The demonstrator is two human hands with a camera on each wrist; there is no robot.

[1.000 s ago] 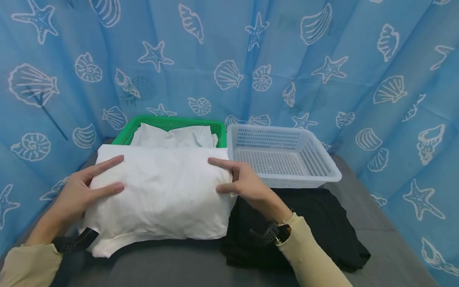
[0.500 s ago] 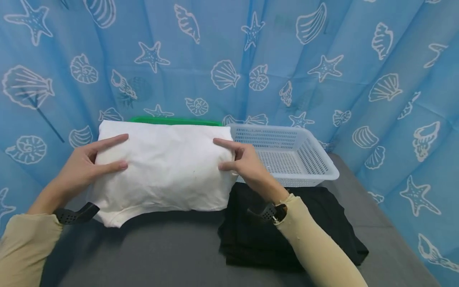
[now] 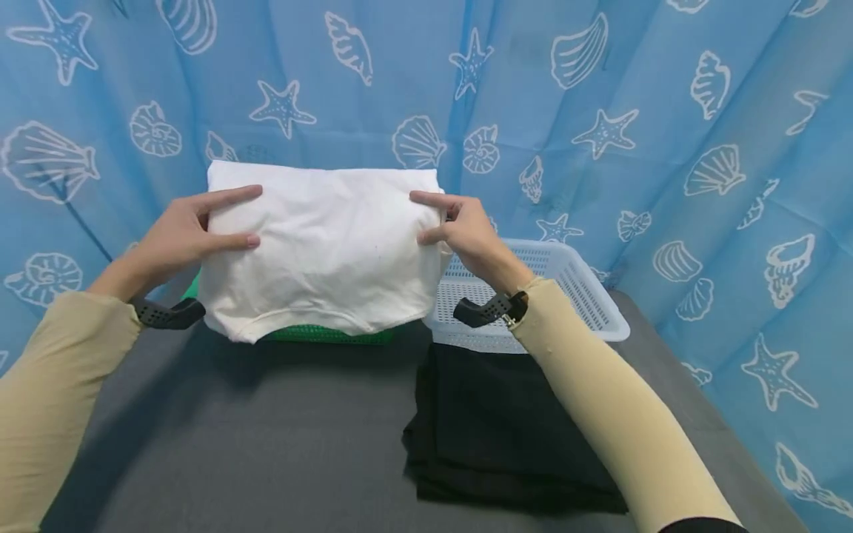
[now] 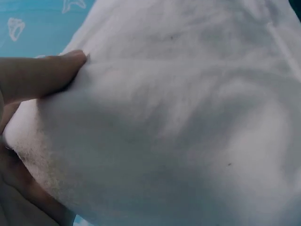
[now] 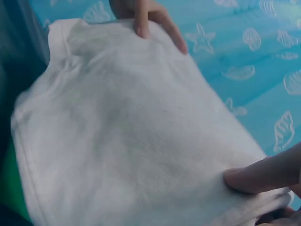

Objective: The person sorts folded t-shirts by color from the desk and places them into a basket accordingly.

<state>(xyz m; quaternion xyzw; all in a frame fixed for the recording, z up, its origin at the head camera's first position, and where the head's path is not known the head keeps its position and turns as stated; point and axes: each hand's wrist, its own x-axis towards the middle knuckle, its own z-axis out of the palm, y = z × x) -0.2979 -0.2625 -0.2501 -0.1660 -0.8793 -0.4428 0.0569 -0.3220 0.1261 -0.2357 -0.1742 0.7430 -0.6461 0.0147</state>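
A folded white shirt (image 3: 326, 244) is held up in front of the person, its curved neckline along the lower edge. The left hand (image 3: 176, 233) grips its left side, thumb and forefinger lying on the near face. On the opposite side the right hand (image 3: 469, 229) pinches the shirt the same way. In the left wrist view a thumb (image 4: 42, 75) presses on the cloth, with other fingers behind it. Both hands on the shirt show in the right wrist view. Most of the green basket (image 3: 326, 336) is hidden behind the shirt.
An openwork white basket (image 3: 593, 296) stands right of the green one on the grey surface (image 3: 280, 444). In front of it lies a folded black garment (image 3: 513, 429), partly under the right forearm. A blue curtain (image 3: 520, 81) with shell and starfish prints hangs behind.
Both hands have raised the white shirt and moved it away from the person, slightly to the right. It now covers most of the green basket, whose white contents have gone out of sight.
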